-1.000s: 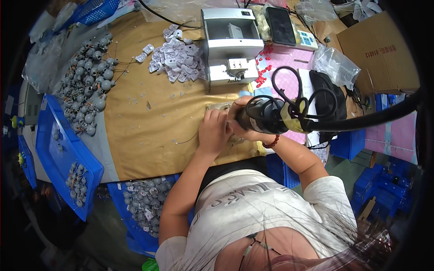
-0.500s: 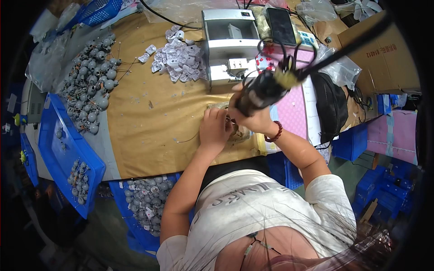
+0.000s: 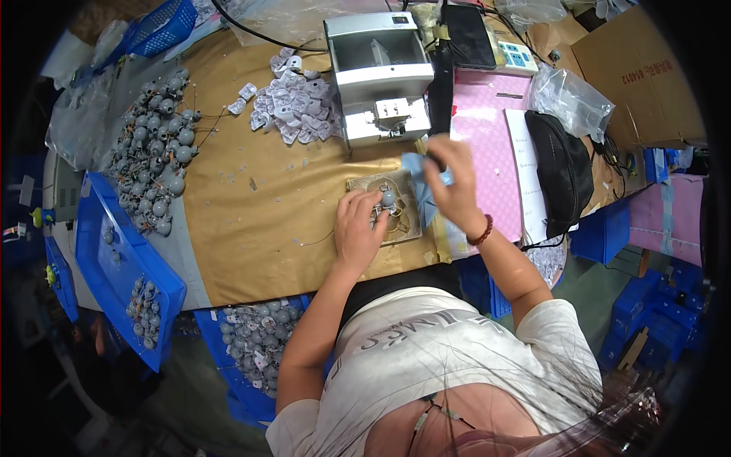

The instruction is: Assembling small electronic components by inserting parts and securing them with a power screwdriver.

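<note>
My left hand [image 3: 358, 231] rests at the left edge of a small square fixture [image 3: 412, 229] on the table. Its fingers and thumb close round a small part with a grey ball [image 3: 388, 198], which sits in the fixture. Thin wire and the part's lower side are partly hidden by the fingers. To the right, my right hand [image 3: 455, 183] is raised and somewhat blurred, thumb and fingers apart, over a blue sheet [image 3: 420, 181]. A long black tool-like shape [image 3: 442, 85] stands beside the silver machine [image 3: 383, 80], away from my hand.
White plastic pieces [image 3: 295, 107] lie heaped left of the machine. Grey ball parts with wires [image 3: 152, 145] are piled farther left, above a blue tray [image 3: 171, 286]. A pink mat [image 3: 491, 114], black pouch [image 3: 560, 175] and cardboard box [image 3: 640, 84] are on the right.
My right hand has let go of the dark corded tool, which has swung up and away. The fixture and grey ball part now show. My left hand stays by them.
</note>
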{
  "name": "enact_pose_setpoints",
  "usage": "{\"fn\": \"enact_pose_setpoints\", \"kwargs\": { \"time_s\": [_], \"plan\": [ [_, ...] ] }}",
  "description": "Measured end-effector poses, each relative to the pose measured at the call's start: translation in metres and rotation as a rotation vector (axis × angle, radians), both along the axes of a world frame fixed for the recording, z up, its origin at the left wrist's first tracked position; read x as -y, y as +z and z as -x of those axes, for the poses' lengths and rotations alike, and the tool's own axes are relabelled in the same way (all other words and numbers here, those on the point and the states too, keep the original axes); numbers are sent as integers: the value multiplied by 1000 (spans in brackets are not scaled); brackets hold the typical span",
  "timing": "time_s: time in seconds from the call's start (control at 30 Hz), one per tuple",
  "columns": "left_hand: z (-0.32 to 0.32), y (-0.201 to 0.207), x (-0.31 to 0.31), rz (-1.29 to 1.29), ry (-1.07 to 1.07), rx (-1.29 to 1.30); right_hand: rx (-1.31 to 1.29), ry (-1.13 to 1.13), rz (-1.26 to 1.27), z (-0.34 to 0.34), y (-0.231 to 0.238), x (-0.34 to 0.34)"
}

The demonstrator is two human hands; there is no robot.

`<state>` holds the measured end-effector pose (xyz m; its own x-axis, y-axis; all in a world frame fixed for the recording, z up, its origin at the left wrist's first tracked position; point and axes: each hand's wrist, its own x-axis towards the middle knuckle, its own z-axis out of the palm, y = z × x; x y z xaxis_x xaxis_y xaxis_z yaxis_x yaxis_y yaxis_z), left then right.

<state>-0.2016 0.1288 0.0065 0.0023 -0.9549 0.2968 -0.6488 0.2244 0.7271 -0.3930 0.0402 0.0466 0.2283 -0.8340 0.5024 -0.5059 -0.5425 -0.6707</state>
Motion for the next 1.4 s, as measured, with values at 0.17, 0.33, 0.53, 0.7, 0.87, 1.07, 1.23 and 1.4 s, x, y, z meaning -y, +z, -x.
{"fn": "enact_pose_setpoints", "kwargs": {
  "time_s": [0.17, 0.33, 0.53, 0.7, 0.87, 1.07, 1.23, 1.4],
  "plan": [
    [3, 1, 2, 7, -10, -12, 52, 292, -364, -22, -30, -14],
    [3, 0, 2, -11, 4, -11, 138, 166, -550, -37, -35, -14],
    [4, 1, 2, -2, -2, -1, 197, 49, -575, -50, -34, -11],
    [5, 2, 2, 8, -4, 4, 270, 63, -627, -49, -37, -8],
    [-2, 19, -12, -86, 33, -117, 600, 260, -757, -34, -26, -8],
    [-110, 63, -124, -499, 23, 261, 391, -128, -350, 59, -29, 37],
    [-181, 100, -182, -1005, -105, 399, -215, -92, -317, 80, -44, 63],
    [-143, 75, -58, -438, 85, 328, -410, -64, -195, 73, -54, 72]
  ]
}}
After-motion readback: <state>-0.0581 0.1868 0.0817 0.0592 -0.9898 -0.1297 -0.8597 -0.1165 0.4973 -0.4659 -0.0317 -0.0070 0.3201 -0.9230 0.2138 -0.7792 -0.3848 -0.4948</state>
